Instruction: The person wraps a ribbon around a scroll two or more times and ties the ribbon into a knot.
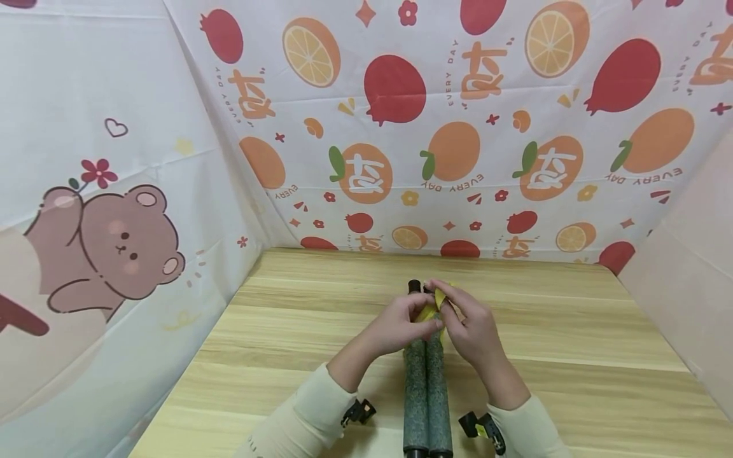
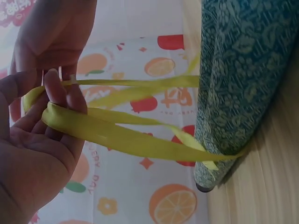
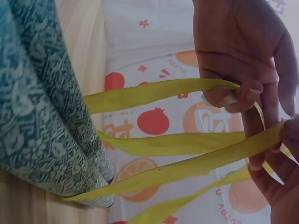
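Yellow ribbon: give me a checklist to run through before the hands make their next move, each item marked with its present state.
1. Left hand has the yellow ribbon: ok, its fingers hold a loop.
2. Right hand has the ribbon: ok, its fingertips pinch it.
3. Two patterned rolls lined up: ok, side by side on the table.
4. Ribbon snug against the rolls: not ok, slack lengths stand off them toward the fingers.
5. Knot formed: cannot tell, fingers hide where the strands meet.
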Demonstrator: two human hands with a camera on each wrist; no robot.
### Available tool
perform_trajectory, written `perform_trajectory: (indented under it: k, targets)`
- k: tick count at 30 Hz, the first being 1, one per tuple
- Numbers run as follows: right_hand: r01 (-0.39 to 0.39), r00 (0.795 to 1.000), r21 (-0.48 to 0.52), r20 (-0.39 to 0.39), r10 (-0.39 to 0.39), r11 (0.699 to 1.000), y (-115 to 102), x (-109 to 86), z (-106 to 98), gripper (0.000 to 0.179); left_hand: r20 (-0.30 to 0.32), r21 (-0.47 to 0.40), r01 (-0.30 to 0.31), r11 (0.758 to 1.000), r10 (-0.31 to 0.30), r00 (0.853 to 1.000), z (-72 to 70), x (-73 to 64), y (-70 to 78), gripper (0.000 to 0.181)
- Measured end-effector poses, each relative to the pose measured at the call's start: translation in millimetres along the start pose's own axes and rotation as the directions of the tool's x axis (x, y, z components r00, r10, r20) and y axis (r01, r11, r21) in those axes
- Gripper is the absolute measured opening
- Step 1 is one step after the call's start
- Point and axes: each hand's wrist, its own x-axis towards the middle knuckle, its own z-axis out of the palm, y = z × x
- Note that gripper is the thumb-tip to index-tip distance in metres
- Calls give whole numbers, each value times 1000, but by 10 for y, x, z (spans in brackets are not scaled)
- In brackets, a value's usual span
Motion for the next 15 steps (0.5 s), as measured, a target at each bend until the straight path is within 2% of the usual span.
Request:
perform_trajectory:
  k: [2, 4, 7, 9, 11, 12, 15]
  targets:
    - [-63, 997, 58, 43, 60, 996, -26, 0, -6, 40, 11, 11, -21, 1000, 21, 1000, 18, 0, 21, 21]
    - [-156, 985, 120, 96, 145, 980, -40, 0, -12, 39, 13, 10, -29, 1000, 28, 1000, 30, 1, 33, 14]
    - [-317, 942, 225, 188, 278, 921, -41, -6, -22, 39, 8, -13, -9, 1000, 9, 1000, 36, 2, 43, 11]
    - [-390, 914, 281, 232, 332, 877, -27, -15, -26, 38, -1, -54, 10, 998, -10, 1000, 33, 6, 44, 14]
    - [-419, 901, 315, 260, 347, 852, -16, -22, -28, 38, -13, -113, 27, 993, -29, 999, 27, 12, 44, 17]
    - [-423, 899, 318, 266, 348, 849, -11, -25, -29, 38, -24, -133, 31, 991, -35, 999, 23, 14, 44, 19]
    - [-406, 905, 294, 260, 337, 865, -2, -32, -23, 36, -65, -183, 27, 983, -40, 997, 5, 22, 43, 23]
